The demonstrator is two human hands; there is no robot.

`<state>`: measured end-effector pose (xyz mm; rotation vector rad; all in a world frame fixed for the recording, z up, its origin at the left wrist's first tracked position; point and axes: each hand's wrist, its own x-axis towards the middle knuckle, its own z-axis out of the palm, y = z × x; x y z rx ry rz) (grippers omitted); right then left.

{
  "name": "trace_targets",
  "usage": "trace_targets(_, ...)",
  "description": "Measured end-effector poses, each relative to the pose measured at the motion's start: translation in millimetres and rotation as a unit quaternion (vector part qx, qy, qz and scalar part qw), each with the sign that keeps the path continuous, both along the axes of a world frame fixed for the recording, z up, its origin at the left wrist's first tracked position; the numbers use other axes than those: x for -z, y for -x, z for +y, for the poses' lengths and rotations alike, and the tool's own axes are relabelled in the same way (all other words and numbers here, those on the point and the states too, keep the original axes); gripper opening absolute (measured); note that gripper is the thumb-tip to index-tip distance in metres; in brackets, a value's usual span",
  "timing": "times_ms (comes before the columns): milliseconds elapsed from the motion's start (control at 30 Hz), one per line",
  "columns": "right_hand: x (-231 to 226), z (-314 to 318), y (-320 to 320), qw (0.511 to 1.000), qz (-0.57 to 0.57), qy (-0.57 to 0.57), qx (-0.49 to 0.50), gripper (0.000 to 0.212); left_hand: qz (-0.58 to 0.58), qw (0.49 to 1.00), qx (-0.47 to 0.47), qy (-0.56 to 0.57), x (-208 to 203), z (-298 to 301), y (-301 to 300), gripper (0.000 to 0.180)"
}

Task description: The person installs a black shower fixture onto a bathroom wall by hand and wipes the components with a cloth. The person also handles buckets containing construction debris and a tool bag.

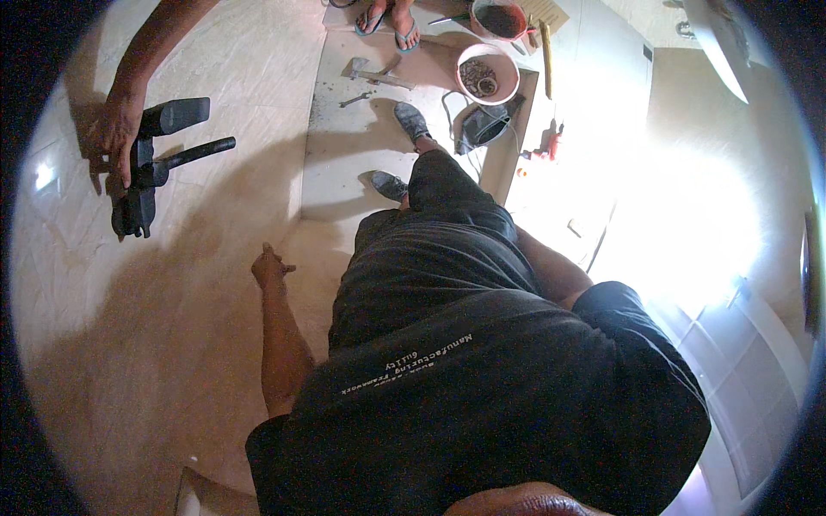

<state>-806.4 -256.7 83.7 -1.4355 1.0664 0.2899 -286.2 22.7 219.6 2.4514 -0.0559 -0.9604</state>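
My left hand [273,266] is held out beside the pale marble-look tiled wall [198,284], its thumb and a finger apart. No object shows in it. My right forearm [553,265] goes down behind my dark shirt, and its hand is hidden. Farther off at the upper left, another person's hand [122,129] grips a black power tool [142,172] with a side handle, close to the wall. Whether the tool touches the wall, I cannot tell.
Near my feet, a hammer [379,74] and a spanner [355,99] lie on the floor. Beyond are a pink bucket of rubble [488,74], a second bucket [497,19], a dark bag [484,127] and a red tool [553,144]. Another person's sandalled feet [387,24] stand opposite. Bright light washes out the right side.
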Motion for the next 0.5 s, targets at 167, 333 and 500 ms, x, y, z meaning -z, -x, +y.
trace_targets(167,14,-12,-4,0.943,0.122,0.265,-0.161,0.019,0.039,0.996,0.071,0.019,11,-22,11,0.026)
trace_targets(333,10,-41,-35,0.964,0.177,0.198,0.012,0.02,0.145,0.984,0.066,0.075,-8,-73,46,0.052)
trace_targets(500,62,-85,-18,0.944,0.032,0.327,-0.028,0.015,0.208,0.975,0.024,0.076,2,-105,52,0.036)
